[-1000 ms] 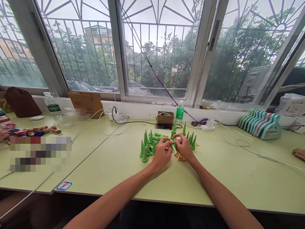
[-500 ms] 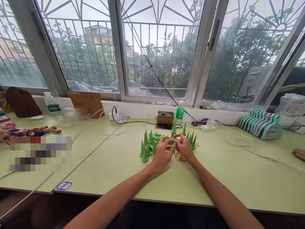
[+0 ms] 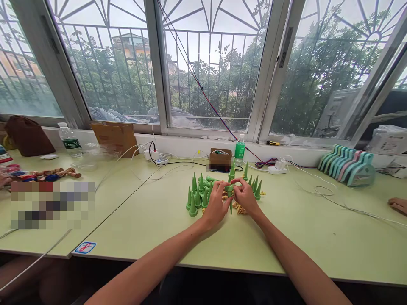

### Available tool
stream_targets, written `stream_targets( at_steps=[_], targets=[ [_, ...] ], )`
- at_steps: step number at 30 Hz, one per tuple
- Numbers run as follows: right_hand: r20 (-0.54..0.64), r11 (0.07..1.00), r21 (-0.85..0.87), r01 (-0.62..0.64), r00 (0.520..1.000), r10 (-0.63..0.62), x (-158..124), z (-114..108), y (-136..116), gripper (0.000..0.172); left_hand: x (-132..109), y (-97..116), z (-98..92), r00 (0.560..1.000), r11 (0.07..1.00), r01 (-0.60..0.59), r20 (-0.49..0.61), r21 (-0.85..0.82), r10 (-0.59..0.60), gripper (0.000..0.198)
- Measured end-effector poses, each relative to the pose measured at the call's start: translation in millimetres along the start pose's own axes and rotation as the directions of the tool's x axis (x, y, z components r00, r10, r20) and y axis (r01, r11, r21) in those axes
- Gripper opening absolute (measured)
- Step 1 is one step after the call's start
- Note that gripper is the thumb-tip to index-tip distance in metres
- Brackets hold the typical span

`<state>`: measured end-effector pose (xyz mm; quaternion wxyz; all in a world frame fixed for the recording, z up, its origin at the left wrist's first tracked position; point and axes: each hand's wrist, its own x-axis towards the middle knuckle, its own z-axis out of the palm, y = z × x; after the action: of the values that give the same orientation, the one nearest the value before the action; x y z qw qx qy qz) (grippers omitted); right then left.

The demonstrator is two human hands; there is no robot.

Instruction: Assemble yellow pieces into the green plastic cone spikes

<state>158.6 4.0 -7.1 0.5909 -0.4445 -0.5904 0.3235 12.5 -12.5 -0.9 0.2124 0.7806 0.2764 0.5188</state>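
Between my hands is a green plastic spike, its point hanging down and its wide end up. My left hand has its fingers curled round the spike's left side. From the right, the fingertips of my right hand pinch at its upper end; any small part there is hidden. Several green spikes stand points up on the table to the left of my hands, and others stand to the right. Small yellow pieces lie in a heap under and behind my hands.
A small cardboard box and a green-labelled bottle stand behind the spikes. White cables cross the table. Turquoise and pink hangers stand at the right. Another person's hand rests at the right edge.
The spike between my hands has turned more upright, with its point straight down. My fingers have shifted slightly around its top. The other person's hand at the right has moved a little.
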Motion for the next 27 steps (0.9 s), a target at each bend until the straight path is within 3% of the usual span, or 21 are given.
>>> stream_targets(
  at_steps=[9, 17, 22, 27],
  targets=[
    [0.026, 0.992, 0.116, 0.047, 0.998, -0.05, -2.9, 2.4, -6.1, 0.017, 1.2, 1.6, 3.0, 0.975, 0.974, 0.183, -0.105, -0.134, -0.197, 0.03],
    [0.002, 0.977, 0.19, 0.093, 0.995, -0.095, -4.6, 4.0, -13.4, 0.024, 4.1, 7.1, -1.6, 0.965, 0.981, 0.188, -0.177, -0.04, -0.192, 0.023],
    [-0.007, 0.979, 0.188, 0.072, 0.997, -0.072, -6.2, 4.8, -20.2, 0.027, 5.7, 4.4, -0.3, 0.959, 0.958, 0.269, -0.064, -0.097, -0.276, 0.05],
    [0.018, 0.993, 0.105, 0.061, 0.998, -0.063, -7.3, 5.4, -21.2, 0.03, 6.7, -0.8, 3.6, 0.873, 0.813, 0.487, 0.163, -0.319, -0.46, 0.073]
  ],
)
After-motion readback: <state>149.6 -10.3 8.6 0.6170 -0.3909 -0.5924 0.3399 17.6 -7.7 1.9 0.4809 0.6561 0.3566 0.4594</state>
